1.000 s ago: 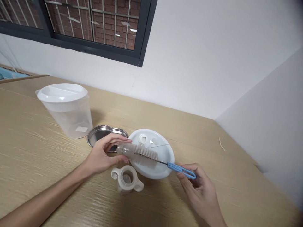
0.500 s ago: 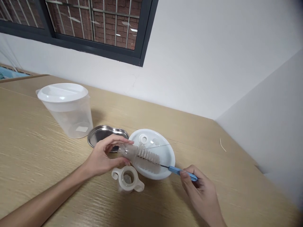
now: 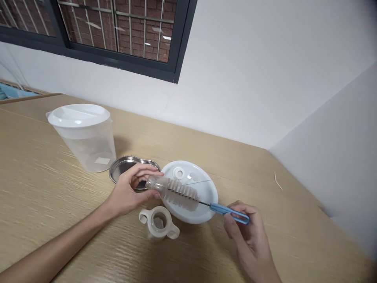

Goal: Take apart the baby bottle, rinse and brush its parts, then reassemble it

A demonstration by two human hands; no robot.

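My left hand (image 3: 128, 190) pinches a clear, soft-looking bottle nipple (image 3: 156, 184) between thumb and fingers. The white bristles of a bottle brush (image 3: 184, 194) reach into its open side, the tip hidden inside. My right hand (image 3: 249, 232) grips the brush by its blue loop handle (image 3: 228, 212). Under the brush lies a white oval bowl (image 3: 212, 196) with a white ring (image 3: 178, 173) and a small clear disc (image 3: 193, 176) in it. Just in front of my left hand stands an open baby bottle (image 3: 159, 224) with two side handles.
A metal kidney tray (image 3: 118, 167) lies partly behind my left hand. Further back on the left stands a lidded clear plastic pitcher (image 3: 88, 145). A pale thin strip (image 3: 277, 181) lies on the wooden table at the right, near the wall.
The brush has turned, so its handle loop shows wider, and its handle end has shifted slightly right. My left hand and the nipple have risen a little.
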